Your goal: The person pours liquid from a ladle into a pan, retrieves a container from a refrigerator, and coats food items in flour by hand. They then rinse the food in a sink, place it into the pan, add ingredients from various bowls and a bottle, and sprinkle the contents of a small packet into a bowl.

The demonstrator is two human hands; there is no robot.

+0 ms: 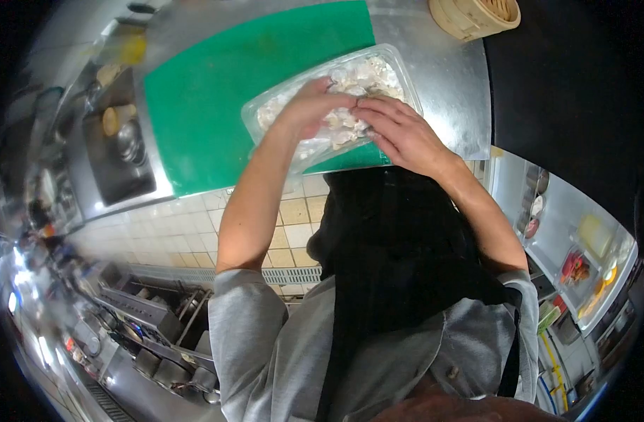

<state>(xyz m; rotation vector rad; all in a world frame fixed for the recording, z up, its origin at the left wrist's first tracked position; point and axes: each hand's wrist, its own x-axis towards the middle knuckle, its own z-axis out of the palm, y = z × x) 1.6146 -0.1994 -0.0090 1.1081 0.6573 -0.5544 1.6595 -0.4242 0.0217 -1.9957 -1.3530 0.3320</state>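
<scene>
A clear plastic tub (408,86) holds pale, whitish lumps of food (378,76) that look coated in something white. It rests tilted on a green cutting board (202,91), close to the counter's front edge. Over the middle of the tub my left hand (313,109) reaches in from the left, its thumb and fingers apart around some of the food. My right hand (401,133) is beside it with fingers bent down to the pieces, the fingertips of both hands nearly meeting. Whether the right fingers grip a piece is hidden.
Round bamboo steamer (466,17) at the top right of the steel counter (445,77). A sink (118,155) with utensils lies left of the board. Down the right side stands an open white compartment (512,186) with food containers. Stove equipment and pots (171,373) are at the lower left.
</scene>
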